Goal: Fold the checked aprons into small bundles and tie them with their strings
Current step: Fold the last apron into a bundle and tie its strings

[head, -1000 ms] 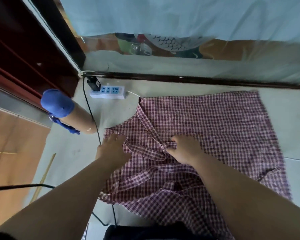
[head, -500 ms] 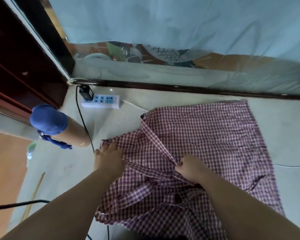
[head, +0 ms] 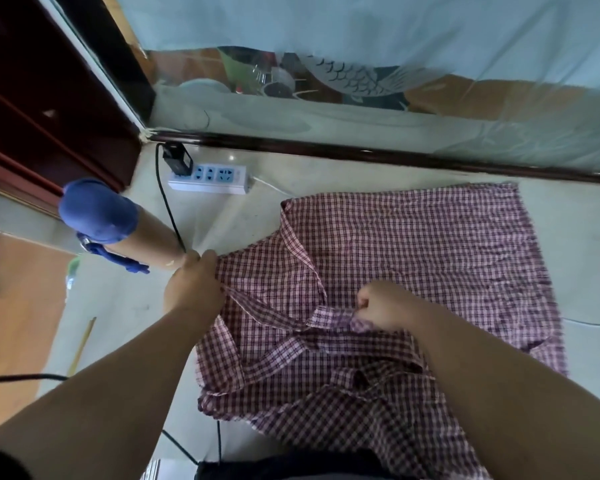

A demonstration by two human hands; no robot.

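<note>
A red-and-white checked apron (head: 413,258) lies spread on the pale floor, its near part rumpled under my forearms. A checked strap (head: 274,315) runs across it between my hands. My left hand (head: 193,289) grips the apron's left edge where the strap starts, fingers curled over the cloth. My right hand (head: 383,308) is a fist near the apron's middle, pinching the strap's other end. The apron's near right part is hidden by my right arm.
A white power strip (head: 210,176) with a black plug and cable lies beyond the apron's left corner. A cardboard tube with a blue cap (head: 97,211) lies left of my left hand. A glass door with a dark sill (head: 395,155) runs along the far side.
My left hand has slid left to the apron's edge and now grips it. My right hand has drawn the strap toward the right, pulling it straighter across the cloth.
</note>
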